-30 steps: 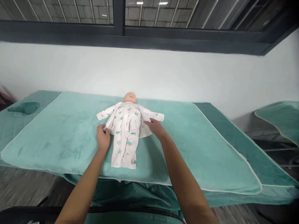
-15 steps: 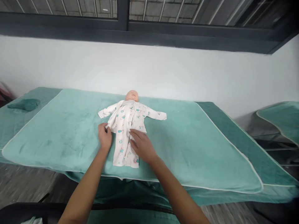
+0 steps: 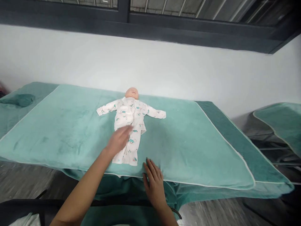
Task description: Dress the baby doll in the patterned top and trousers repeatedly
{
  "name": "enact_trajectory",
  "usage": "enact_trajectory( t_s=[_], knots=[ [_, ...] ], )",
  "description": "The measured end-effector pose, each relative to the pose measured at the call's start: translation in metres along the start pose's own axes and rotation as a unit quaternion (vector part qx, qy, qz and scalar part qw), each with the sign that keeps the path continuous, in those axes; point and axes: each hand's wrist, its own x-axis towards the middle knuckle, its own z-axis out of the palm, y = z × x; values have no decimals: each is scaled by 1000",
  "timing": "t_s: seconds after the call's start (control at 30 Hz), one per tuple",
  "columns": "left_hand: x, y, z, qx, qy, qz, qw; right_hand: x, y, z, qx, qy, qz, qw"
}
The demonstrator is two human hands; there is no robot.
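A baby doll (image 3: pixel 131 93) lies on its back on a teal towel (image 3: pixel 188 141), dressed in a white printed sleepsuit (image 3: pixel 130 125) with its sleeves spread out. My left hand (image 3: pixel 118 139) is blurred by motion, fingers stretched out, over the sleepsuit's waist and left leg. My right hand (image 3: pixel 154 182) lies flat and open on the towel's near edge, just right of the sleepsuit's feet, holding nothing.
The towel covers a table against a white wall (image 3: pixel 150 62) under a dark window frame. A folded dark green cloth (image 3: pixel 17 99) lies at the far left. Another teal-covered surface (image 3: pixel 279 122) stands at the right.
My left hand left the sleepsuit's side and swept across onto its middle. My right hand drew back from the sleepsuit's legs to the towel's near edge. The sleepsuit front is now closed flat.
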Motion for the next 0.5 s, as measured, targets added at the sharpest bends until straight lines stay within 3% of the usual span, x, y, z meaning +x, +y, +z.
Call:
enact_trajectory(
  t_s=[0.07, 0.1, 0.23, 0.4, 0.5],
  knots=[
    [-7, 18, 0, -19, -84, 52, 995, 8, -2, -3, -1, 12, 12, 1000],
    [-13, 25, -2, -27, -86, 51, 995, 12, -4, -4, 3, 20, 23, 1000],
    [-59, 47, -18, -48, 23, -78, 996, 18, -15, -5, 37, 59, 76, 995],
    [-128, 62, -24, -12, 11, -152, 988, 21, -31, 4, 73, 62, 68, 993],
    [-143, 63, -14, 11, 37, -180, 983, 35, -42, 14, 91, 65, 70, 991]
  ],
)
